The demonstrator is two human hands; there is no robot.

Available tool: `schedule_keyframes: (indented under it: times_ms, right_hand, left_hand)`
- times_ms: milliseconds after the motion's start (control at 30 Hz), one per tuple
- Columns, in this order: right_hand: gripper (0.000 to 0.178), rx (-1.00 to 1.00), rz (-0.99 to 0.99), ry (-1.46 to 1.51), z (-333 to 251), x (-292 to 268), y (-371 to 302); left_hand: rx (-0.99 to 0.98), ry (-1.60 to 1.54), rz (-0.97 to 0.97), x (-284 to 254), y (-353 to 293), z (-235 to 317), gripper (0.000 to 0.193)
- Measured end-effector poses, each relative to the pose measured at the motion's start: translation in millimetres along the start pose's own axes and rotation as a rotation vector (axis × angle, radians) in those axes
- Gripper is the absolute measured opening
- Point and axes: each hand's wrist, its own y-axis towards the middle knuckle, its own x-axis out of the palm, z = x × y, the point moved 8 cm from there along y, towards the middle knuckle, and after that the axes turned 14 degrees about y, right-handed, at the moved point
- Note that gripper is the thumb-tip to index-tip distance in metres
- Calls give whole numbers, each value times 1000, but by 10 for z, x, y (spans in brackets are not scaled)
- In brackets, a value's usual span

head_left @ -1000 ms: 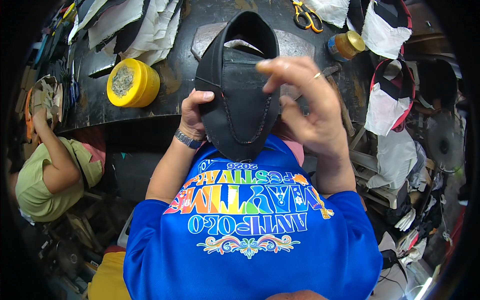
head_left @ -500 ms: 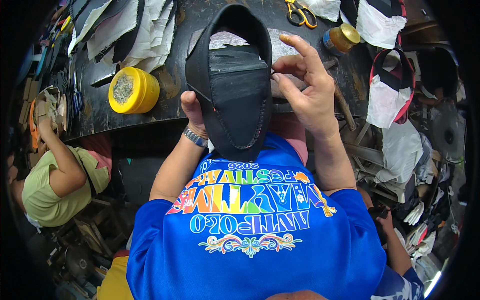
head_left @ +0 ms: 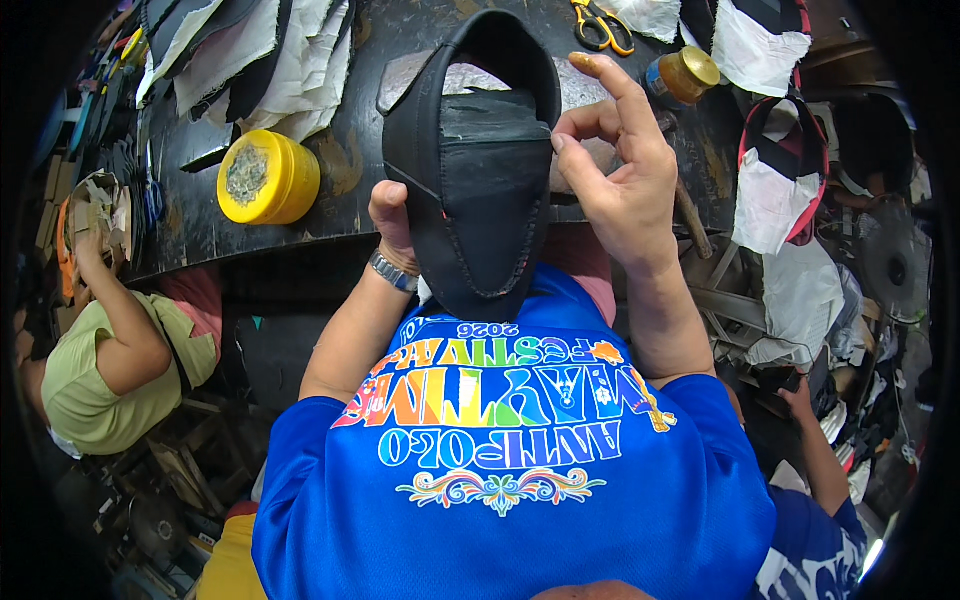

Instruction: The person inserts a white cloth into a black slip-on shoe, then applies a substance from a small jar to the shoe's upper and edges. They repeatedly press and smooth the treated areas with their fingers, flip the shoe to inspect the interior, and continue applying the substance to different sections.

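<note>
top centre | left hand (head_left: 393, 225) grasps black shoe upper (head_left: 490, 190) | right hand (head_left: 628, 185) pinches at edge, contents unclear | seemingly edge-handling; needs steady hold

Shirt (head_left: 500, 550): bright royal blue, smooth, faintly sheened cloth, short-sleeved. Front print: large multicoloured lettering (head_left: 495, 395) in rainbow hues with pale outlines, inverted in this view; orange flower motif (head_left: 605, 352) at one edge; symmetrical scrollwork (head_left: 502, 488) in several colours on the chest. Left sleeve (head_left: 305, 440) and right sleeve (head_left: 715, 430): plain blue, unprinted. Wristwatch (head_left: 393, 273): silver-toned metal link bracelet, left wrist. Right hand (head_left: 628, 180): ungloved, amber smear (head_left: 582, 62) on one fingertip. Forearms (head_left: 355, 345): bare.
</note>
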Motion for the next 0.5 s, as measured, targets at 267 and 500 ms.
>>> schedule_keyframes:
  times_ms: [267, 500]
  right_hand:
    - [66, -24, -14, 25, -4, 28, 19]
    - [63, -115, 65, -78, 60, -295, -65]
  left_hand:
    - [-16, 12, -9, -3, 10, -4, 81]
    - [-51, 25, 10, -154, -28, -40, 81]
